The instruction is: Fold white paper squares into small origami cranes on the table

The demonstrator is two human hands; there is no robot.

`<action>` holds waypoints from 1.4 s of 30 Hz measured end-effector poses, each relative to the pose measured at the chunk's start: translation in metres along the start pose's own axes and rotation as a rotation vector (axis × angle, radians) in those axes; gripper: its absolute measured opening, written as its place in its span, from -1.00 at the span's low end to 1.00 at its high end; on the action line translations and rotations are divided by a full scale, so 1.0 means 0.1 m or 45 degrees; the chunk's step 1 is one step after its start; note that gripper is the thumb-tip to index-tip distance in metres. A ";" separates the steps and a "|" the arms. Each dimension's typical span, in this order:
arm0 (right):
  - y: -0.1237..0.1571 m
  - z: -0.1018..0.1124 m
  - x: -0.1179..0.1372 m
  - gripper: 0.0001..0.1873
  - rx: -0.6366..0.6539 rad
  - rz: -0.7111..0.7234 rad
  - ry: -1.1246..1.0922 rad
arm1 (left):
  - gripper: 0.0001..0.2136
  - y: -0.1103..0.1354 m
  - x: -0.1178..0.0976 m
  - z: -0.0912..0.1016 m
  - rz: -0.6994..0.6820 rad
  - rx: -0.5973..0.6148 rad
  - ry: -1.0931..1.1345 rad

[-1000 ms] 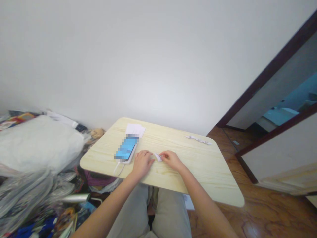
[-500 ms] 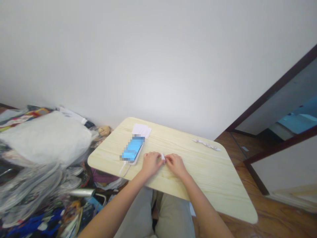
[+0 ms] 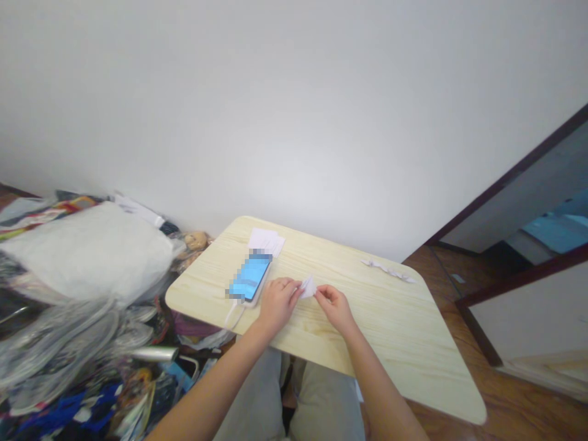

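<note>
A small folded piece of white paper (image 3: 309,287) is held between my two hands, just over the front middle of the table (image 3: 376,324). My left hand (image 3: 278,301) pinches its left side between thumb and fingers. At the paper's right edge, my right hand (image 3: 334,306) grips a corner with thumb and forefinger. To the left of my left hand lies a phone (image 3: 250,277) with a lit blue screen, partly pixelated, and a white cable (image 3: 235,314) runs from its near end.
Behind the phone is a stack of white paper sheets (image 3: 266,239). Several small folded paper pieces (image 3: 388,271) lie in a row at the back right. A heap of bags and clothes (image 3: 92,294) fills the floor at left; a white wall (image 3: 294,122) rises behind the table.
My hands have moved slightly apart, and the folded paper now shows a wider, more opened face between them. The view has shifted a little.
</note>
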State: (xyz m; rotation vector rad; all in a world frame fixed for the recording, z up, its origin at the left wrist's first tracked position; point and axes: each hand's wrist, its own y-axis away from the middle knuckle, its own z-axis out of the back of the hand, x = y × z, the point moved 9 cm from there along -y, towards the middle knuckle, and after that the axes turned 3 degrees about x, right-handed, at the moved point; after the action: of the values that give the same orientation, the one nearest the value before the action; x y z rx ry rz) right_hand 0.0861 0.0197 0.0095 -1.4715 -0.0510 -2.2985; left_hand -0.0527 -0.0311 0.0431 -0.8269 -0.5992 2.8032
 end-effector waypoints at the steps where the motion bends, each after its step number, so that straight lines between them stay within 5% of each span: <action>1: 0.01 0.01 0.02 -0.80 -0.004 0.008 0.000 | -0.77 -0.01 0.00 0.01 0.009 0.004 0.020; 6: 0.06 0.16 -0.06 -0.78 -0.099 -0.036 0.015 | -0.75 -0.02 0.17 0.23 0.060 0.018 0.014; 12: 0.08 0.26 -0.34 -0.74 -0.105 -0.113 -0.027 | -0.70 0.10 0.85 0.67 0.258 0.010 -0.196; 16: 0.06 0.26 -0.40 -0.71 -0.113 -0.123 -0.064 | -0.64 0.05 1.05 0.71 0.240 0.106 -0.202; 24: 0.04 0.23 -0.32 -0.72 -0.097 -0.102 -0.081 | -0.62 -0.09 1.15 0.56 0.178 0.246 -0.200; 34: 0.02 0.22 -0.26 -0.74 -0.105 -0.104 -0.028 | -0.65 -0.02 1.16 0.65 0.168 0.132 -0.152; 42: 0.00 0.16 -0.02 -0.80 -0.115 -0.021 0.053 | -0.66 -0.02 0.96 0.76 0.117 0.034 -0.176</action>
State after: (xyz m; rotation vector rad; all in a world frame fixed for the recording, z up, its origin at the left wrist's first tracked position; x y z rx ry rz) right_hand 0.1001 0.0245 0.0151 -1.4710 0.0530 -2.3720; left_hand -0.1749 -0.0295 0.0555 -0.6762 -0.5552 2.9640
